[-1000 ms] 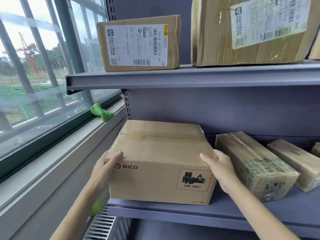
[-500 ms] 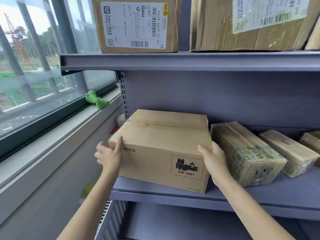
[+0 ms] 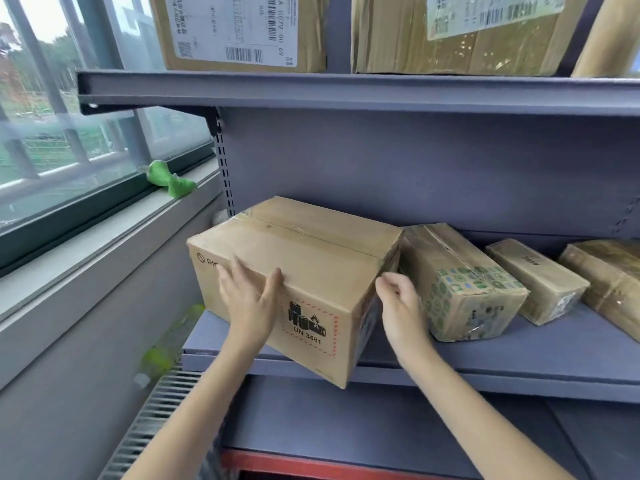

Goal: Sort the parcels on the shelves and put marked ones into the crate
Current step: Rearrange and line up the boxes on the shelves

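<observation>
A: Where was the box (image 3: 304, 271) when you paused?

B: Centre of the frame, on the lower shelf (image 3: 519, 362), turned askew, with its near corner sticking out past the shelf lip. It carried the battery mark, UN 3481, so I judged it was one for the crate. No crate was in view.

A: And your hands?

B: Your left hand (image 3: 249, 299) lay flat, fingers straight, on the front face near the top edge. Your right hand (image 3: 398, 303) sat at the box's right edge with fingers curled; I could not tell whether it gripped the box or only hovered beside it.

A: So what could have gone wrong?

B: With only a flat palm on it and one corner unsupported, the box could have tipped off the lip if you had pulled further. A battery parcel should not be dropped. Also, the printed parcel (image 3: 460, 282) at centre right stood just beside it; swinging the box could have knocked it.
</observation>
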Tool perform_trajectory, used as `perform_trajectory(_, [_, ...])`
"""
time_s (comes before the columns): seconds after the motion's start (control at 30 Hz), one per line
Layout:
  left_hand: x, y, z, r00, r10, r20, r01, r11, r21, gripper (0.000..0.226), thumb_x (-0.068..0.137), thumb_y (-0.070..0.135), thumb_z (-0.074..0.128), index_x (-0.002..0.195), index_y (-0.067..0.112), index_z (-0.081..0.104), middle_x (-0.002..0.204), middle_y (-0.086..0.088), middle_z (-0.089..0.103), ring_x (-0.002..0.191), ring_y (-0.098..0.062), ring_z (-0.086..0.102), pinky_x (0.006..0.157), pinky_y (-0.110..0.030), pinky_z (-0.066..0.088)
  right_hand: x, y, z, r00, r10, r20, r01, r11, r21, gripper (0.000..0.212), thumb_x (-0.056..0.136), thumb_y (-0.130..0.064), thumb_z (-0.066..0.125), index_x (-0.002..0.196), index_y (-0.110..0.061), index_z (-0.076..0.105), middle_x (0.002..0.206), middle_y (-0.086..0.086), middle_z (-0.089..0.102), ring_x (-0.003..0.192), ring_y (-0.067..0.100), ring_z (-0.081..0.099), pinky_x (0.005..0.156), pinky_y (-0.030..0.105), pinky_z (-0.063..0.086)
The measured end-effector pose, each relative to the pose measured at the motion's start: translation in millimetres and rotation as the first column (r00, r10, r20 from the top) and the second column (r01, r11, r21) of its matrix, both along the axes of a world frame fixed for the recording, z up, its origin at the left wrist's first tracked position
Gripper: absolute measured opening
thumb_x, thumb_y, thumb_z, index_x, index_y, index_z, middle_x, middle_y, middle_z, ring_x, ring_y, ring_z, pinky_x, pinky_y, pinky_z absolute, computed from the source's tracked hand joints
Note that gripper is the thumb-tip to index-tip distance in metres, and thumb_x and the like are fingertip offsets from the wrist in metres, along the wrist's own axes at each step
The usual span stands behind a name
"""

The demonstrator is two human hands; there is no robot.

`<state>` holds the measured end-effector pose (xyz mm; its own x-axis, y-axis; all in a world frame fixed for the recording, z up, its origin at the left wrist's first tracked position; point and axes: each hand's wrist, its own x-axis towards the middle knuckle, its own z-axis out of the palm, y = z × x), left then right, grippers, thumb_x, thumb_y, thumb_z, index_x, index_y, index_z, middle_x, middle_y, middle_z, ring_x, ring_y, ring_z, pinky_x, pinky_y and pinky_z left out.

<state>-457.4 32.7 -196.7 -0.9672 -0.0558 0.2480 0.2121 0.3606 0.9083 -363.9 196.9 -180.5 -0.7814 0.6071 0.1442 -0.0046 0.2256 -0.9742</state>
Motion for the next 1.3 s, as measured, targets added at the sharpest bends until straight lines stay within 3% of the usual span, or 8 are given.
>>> perform_trajectory(0.13, [54,31,-2,0.955,-0.172,-0.243,0.134,0.977,-0.163,0.089,0.067,0.066,0.038,0.143,0.021,0.025,0.155,-0.008,-0.007,0.142,-0.021,-0.008,0.113,-0.04,0.004,-39,49,10,0.996,-0.081,0.022,0.08,0.996,0.042,0.035,0.091,-0.018,0.052,0.125,-0.006,0.05,0.123,0.008,0.054,0.111,0.021,0.05,0.09,0.026,0.035])
perform_trajectory(0.33, [71,49,-15,0.953,-0.17,-0.249,0.096,0.955,-0.282,0.092,0.058,0.069,0.053,0.133,0.019,0.035,0.151,-0.011,-0.001,0.141,-0.023,-0.011,0.114,-0.044,0.009,-79,80,21,0.989,0.006,0.15,-0.026,0.991,0.132,0.049,0.074,-0.038,0.055,0.114,-0.013,0.044,0.117,0.005,0.046,0.109,0.018,0.044,0.091,0.033,0.034])
perform_trajectory(0.47, [74,47,-15,0.987,-0.087,-0.137,0.062,0.983,-0.173,0.099,0.064,0.042,0.079,0.142,0.024,0.021,0.153,-0.003,-0.012,0.143,-0.021,-0.004,0.113,-0.039,0.017,-87,84,24,0.987,0.045,0.153,-0.057,0.996,0.074,0.066,0.086,-0.025,0.058,0.143,-0.008,0.028,0.146,0.009,0.034,0.133,0.025,0.035,0.105,0.035,0.03])
perform_trajectory(0.7, [70,10,-6,0.992,-0.094,-0.081,0.091,0.995,-0.043,0.102,0.064,0.03,0.08,0.145,0.019,0.02,0.156,-0.003,0.009,0.142,-0.016,0.016,0.114,-0.03,0.02,-77,77,10,0.996,0.078,0.043,-0.078,0.997,-0.015,0.039,0.059,-0.046,0.069,0.091,-0.028,0.053,0.101,0.0,0.062,0.097,0.022,0.06,0.09,0.044,0.049])
perform_trajectory(0.87, [65,-30,3,0.985,-0.17,-0.031,0.172,0.981,0.088,0.11,0.044,0.046,0.072,0.143,0.025,0.027,0.145,0.006,0.035,0.131,-0.012,0.041,0.109,-0.036,0.035,-45,55,5,0.991,0.065,-0.118,-0.077,0.992,-0.098,0.041,0.075,-0.023,0.072,0.105,-0.014,0.044,0.092,-0.002,0.055,0.088,0.017,0.057,0.07,0.028,0.046])
perform_trajectory(1.0, [57,-45,10,0.963,-0.267,-0.027,0.268,0.948,0.17,0.106,0.043,0.033,0.072,0.14,0.021,0.032,0.134,0.002,0.05,0.116,-0.014,0.054,0.1,-0.037,0.044,-17,45,0,0.982,0.041,-0.182,-0.057,0.995,-0.082,0.041,0.072,-0.027,0.075,0.094,-0.022,0.041,0.101,0.004,0.058,0.093,0.018,0.059,0.08,0.036,0.051])
perform_trajectory(1.17, [47,-48,22,0.929,-0.367,-0.051,0.368,0.901,0.227,0.099,0.042,0.029,0.07,0.135,0.018,0.039,0.115,0.012,0.057,0.089,0.007,0.061,0.075,-0.012,0.049,10,36,0,0.96,-0.006,-0.28,-0.008,0.999,-0.046,0.045,0.071,-0.027,0.078,0.097,-0.023,0.041,0.098,-0.004,0.056,0.094,0.013,0.058,0.084,0.036,0.05])
perform_trajectory(1.3, [39,-48,26,0.906,-0.419,-0.058,0.419,0.87,0.261,0.088,0.04,0.027,0.067,0.124,0.02,0.045,0.107,0.013,0.06,0.083,0.007,0.063,0.069,-0.01,0.049,23,30,-3,0.942,-0.022,-0.334,0.018,1.0,-0.015,0.048,0.068,-0.023,0.08,0.095,-0.029,0.041,0.099,-0.004,0.059,0.093,0.011,0.06,0.081,0.032,0.051])
